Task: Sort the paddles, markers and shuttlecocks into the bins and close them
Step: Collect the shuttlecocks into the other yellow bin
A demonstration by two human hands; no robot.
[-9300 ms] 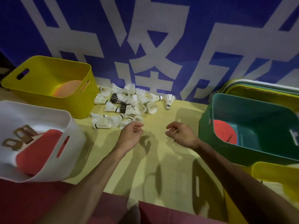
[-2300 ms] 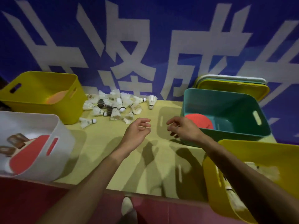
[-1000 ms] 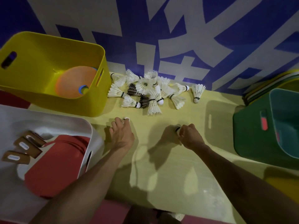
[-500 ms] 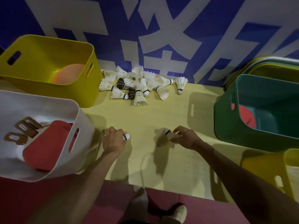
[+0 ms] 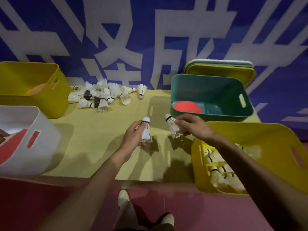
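Over the middle of the tabletop [image 5: 93,140], both hands are up, forearms reaching in from the near edge. Left hand [image 5: 133,137] grips a shuttlecock [image 5: 146,130] round its feathers, fingers curled, cork pointing straight up. Right hand [image 5: 194,125] pinches a second shuttlecock [image 5: 172,126] by the skirt, cork tilted up and to the left, wrist above the far-left corner of the near yellow bin [image 5: 250,129], where more shuttlecocks lie. Both are held clear of the surface, close together, not touching. A loose pile [image 5: 101,95] sits at the far edge, between the far yellow bin [image 5: 33,94] and the teal bin [image 5: 211,85], which holds a red paddle [image 5: 187,106]. Lids [image 5: 221,69] are stacked behind the teal one. A white bin [image 5: 30,147] sits at the left edge.
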